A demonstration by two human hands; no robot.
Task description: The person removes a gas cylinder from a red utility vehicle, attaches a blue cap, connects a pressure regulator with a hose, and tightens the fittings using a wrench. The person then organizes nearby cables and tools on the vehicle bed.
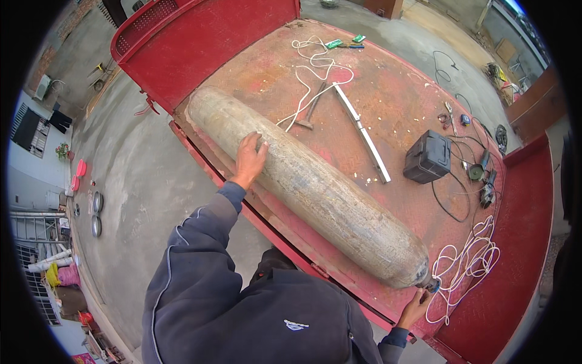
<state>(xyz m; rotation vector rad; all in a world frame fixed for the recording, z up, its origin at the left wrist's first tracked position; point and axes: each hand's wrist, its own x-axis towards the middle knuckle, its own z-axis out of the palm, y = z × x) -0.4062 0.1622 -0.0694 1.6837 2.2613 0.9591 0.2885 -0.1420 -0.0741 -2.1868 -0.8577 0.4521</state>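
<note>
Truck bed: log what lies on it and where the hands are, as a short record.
Surface: red, rusty truck bed
Main thing: long, worn metal cylinder, lying on its side
Left hand: resting on the cylinder's side, fingers spread
Right hand: at the cylinder's narrow neck; grip unclear
Beyond the cylinder: hammer, pale metal bar, dark box
Near the neck: loose tangle of white cord

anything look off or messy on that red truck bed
Yes: the bed is worn, with rusty brown patches showing through its red paint and pale crumbs scattered about. White rope lies in a loose tangle beyond the right hand. The big cylinder looks scuffed and stained.
</note>
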